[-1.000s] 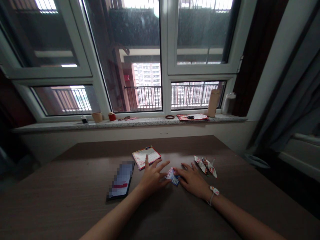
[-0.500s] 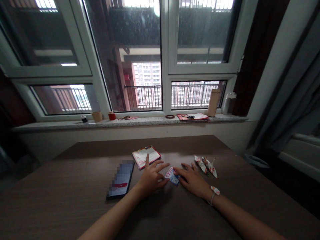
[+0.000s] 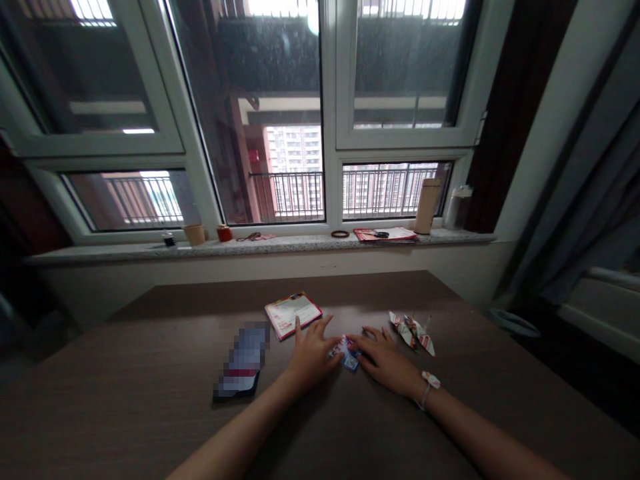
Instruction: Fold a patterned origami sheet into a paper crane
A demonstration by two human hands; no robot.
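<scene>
A small piece of folded paper, blue and white with pink-red print, lies on the table between my hands. My left hand has its thumb and a fingertip at the paper's left edge, while its other fingers spread upward. From the right, my right hand presses on the paper with thumb and fingertips, its remaining fingers bent over the table. Fingers cover both side edges of the paper. Just beyond my left hand lies a stack of printed paper sheets with red edges. A bracelet circles my right wrist.
A phone lies left of my left hand. Folded paper shapes sit beyond my right hand. Along the windowsill stand a paper cup, a red spool, a tape roll, scissors on papers and a tan bottle.
My left hand has shifted slightly right and its fingers have closed in on the paper's left edge. My right hand and the paper have stayed nearly in place.
</scene>
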